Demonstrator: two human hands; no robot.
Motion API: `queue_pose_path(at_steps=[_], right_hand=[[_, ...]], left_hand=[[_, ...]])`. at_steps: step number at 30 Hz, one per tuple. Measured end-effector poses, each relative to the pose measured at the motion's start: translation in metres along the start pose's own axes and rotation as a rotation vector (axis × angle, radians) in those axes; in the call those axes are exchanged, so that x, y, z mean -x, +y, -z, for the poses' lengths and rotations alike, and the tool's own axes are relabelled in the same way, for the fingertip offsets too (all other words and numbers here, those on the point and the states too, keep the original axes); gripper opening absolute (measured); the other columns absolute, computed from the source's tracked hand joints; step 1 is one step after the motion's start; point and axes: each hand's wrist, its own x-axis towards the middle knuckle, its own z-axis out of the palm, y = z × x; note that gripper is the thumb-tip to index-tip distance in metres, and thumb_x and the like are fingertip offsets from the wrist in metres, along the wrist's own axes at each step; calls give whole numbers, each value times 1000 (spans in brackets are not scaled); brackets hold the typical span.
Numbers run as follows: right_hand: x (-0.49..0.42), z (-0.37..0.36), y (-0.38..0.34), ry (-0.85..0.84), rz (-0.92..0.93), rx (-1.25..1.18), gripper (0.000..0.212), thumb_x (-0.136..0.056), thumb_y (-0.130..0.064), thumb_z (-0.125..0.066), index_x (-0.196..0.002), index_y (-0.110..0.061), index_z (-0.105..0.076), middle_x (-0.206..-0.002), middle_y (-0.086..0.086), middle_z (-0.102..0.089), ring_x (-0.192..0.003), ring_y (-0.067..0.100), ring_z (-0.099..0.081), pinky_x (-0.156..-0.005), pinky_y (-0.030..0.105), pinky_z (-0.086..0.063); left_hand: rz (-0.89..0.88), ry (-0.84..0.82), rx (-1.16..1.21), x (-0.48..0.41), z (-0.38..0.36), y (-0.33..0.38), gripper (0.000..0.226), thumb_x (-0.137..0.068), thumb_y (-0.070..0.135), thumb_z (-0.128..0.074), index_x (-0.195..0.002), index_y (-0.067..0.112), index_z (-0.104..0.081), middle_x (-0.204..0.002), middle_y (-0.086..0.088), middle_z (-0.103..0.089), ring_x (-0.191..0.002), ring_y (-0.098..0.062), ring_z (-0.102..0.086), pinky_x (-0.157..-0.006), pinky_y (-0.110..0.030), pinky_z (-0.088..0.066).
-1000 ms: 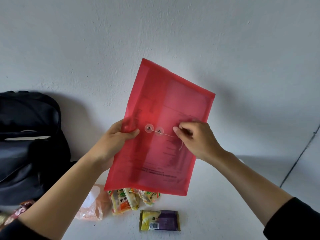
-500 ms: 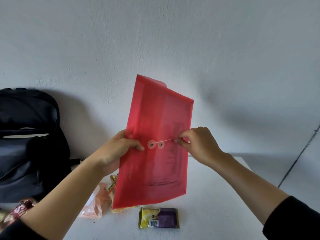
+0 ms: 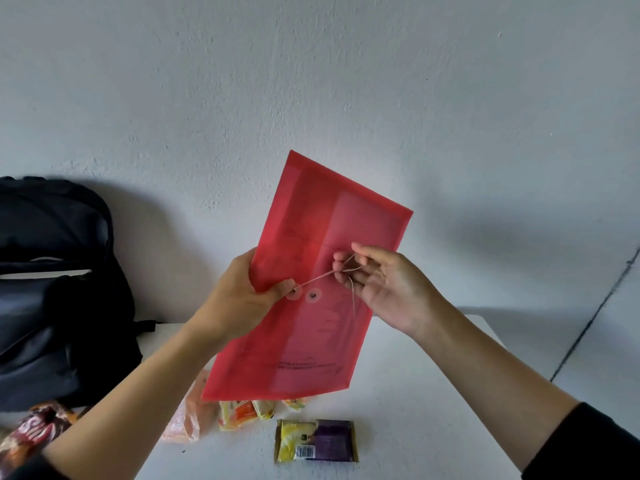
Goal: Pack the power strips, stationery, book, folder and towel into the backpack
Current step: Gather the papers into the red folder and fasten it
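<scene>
The left hand is gripping the folder upright above the worktop, right of the backpack, steadying it while the right hand is pinching its string, probably to wind it closed.

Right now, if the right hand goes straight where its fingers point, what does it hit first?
Probably the red folder: the right hand, pinching the string, points left across its face; depth unclear.
</scene>
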Motion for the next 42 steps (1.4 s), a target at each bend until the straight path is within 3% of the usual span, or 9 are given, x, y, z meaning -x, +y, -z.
queue_pose_path(at_steps=[5, 9, 11, 14, 18, 23, 30, 37, 42], right_hand=[[2, -6, 13, 27, 206, 353, 30, -98, -14, -65, -74, -15, -48, -66, 4, -48, -63, 19, -47, -56, 28, -40], [10, -4, 14, -7, 451, 885, 36, -88, -6, -77, -92, -17, -43, -63, -6, -42, -60, 11, -40, -58, 23, -40], [17, -7, 12, -65, 532, 1110, 19, -91, -15, -75, -91, -18, -57, -62, -1, -41, -59, 9, -38, -61, 21, -36], [22, -9, 7, -148, 611, 1253, 13, -92, -31, -75, -86, -20, -74, -70, 4, -55, -63, 14, -44, -61, 20, -36], [16, -3, 3, -150, 694, 1431, 7, -91, -25, -77, -91, -18, -78, -86, -8, -51, -73, 9, -50, -64, 16, -40], [13, -4, -1, -94, 822, 1513, 10, -96, -27, -69, -89, -20, -73, -81, -11, -65, -79, 12, -60, -72, 37, -51], [11, -10, 8, 62, 716, 1153, 14, -88, -18, -78, -77, -17, -70, -60, 2, -61, -55, 17, -50, -57, 27, -39], [18, -7, 40, -124, 613, 1468, 12, -93, -14, -65, -86, -17, -76, -74, -6, -69, -68, 14, -62, -66, 41, -51], [16, -31, 46, -262, 756, 1652, 21, -94, -10, -58, -75, -7, -68, -70, 0, -60, -73, 21, -54, -80, 13, -33]], left_hand=[[-75, -15, -57, 4, -2, 13, 24, -89, 16, -79, -91, 32, -63, -82, 15, -73, -70, 4, -69, -67, -16, -53], [-9, -7, 73, 3, 7, 19, 20, -87, 11, -81, -101, 21, -70, -88, 3, -79, -81, -9, -76, -79, -32, -60], [42, -38, 186, 4, 11, 21, 23, -85, 6, -81, -105, 12, -72, -92, -2, -81, -86, -18, -78, -84, -40, -62], [54, -65, 169, 4, 14, 21, 21, -86, 5, -80, -104, 11, -72, -91, -3, -81, -84, -20, -78, -85, -43, -62], [28, -30, 75, 4, 15, 18, 19, -87, 10, -81, -102, 17, -71, -89, 1, -80, -82, -17, -77, -84, -42, -62], [-12, -74, 60, 11, 18, 19, 16, -88, 12, -80, -99, 19, -71, -87, 1, -80, -79, -17, -77, -82, -45, -63], [-23, -64, 274, 23, 16, 16, 19, -89, 5, -76, -107, 2, -70, -96, -12, -80, -89, -29, -78, -86, -52, -63], [-55, 69, 312, 18, 12, 10, 15, -87, -2, -77, -97, 7, -70, -93, -12, -80, -89, -29, -77, -85, -50, -63], [-90, 123, 211, 16, 3, -2, 20, -85, 0, -80, -101, 5, -69, -91, -7, -78, -78, -13, -74, -78, -35, -62]])
